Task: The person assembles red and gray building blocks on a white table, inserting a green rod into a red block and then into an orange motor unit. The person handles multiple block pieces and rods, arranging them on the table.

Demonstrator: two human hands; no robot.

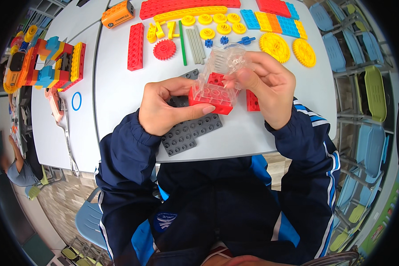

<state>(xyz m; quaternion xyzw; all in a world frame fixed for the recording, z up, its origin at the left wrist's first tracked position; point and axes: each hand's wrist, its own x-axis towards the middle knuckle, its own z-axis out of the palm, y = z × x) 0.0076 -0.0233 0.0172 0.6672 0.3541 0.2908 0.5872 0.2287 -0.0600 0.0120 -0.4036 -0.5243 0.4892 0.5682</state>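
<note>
Above the near part of the white table, my left hand [173, 104] grips a red building block [218, 107], its thumb along the front side. A clear plastic piece [213, 92] covers the block's top and rises behind it; whether the two are joined I cannot tell. My right hand [270, 86] is closed, pinching the upper right part of the clear piece between thumb and fingers. Dark grey studded plates [191, 131] lie below my left hand, partly hidden by it. Another red block [252, 101] shows beside my right palm.
Beyond my hands lie a red gear [165, 49], yellow wheels [206, 19], grey rods [195, 44], large yellow gears [274, 47] and coloured blocks [270, 22]. At left stand a built block model [53, 64], a blue ring [76, 101] and a lanyard [66, 128].
</note>
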